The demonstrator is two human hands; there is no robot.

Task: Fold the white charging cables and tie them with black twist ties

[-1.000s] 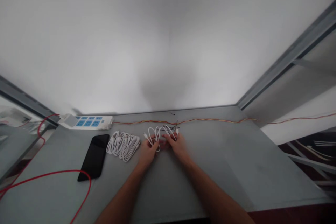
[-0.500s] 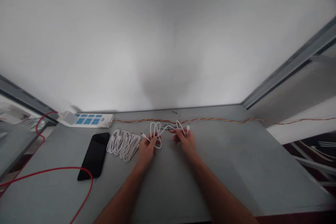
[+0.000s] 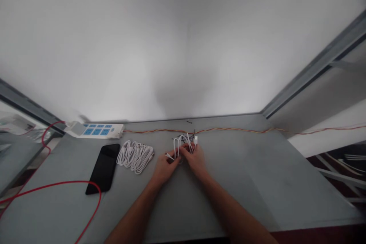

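Between my two hands is a white USB cable (image 3: 175,144), gathered in loops. My left hand (image 3: 165,166) is closed on the loops at the left, with a small plug end sticking out by the thumb. Close beside it, my right hand (image 3: 195,159) pinches the other loops, and the USB-A plug (image 3: 196,140) points up past its fingers. Just behind the hands, thin black ties (image 3: 183,137) lie on the grey table (image 3: 183,206). Left of my left hand rests a row of coiled white cables (image 3: 134,156). The fingertips are partly hidden by the loops.
A black phone (image 3: 103,169) lies left of the coiled cables. Behind it stands a white power strip (image 3: 98,131) with blue sockets. A twisted red-yellow wire (image 3: 234,129) runs along the back near the white wall (image 3: 183,45). A red cable (image 3: 57,185) loops across the front left.
My hands have come together, the right one moving left and the left one slightly right. The cable stretch between them has been drawn into closer loops.
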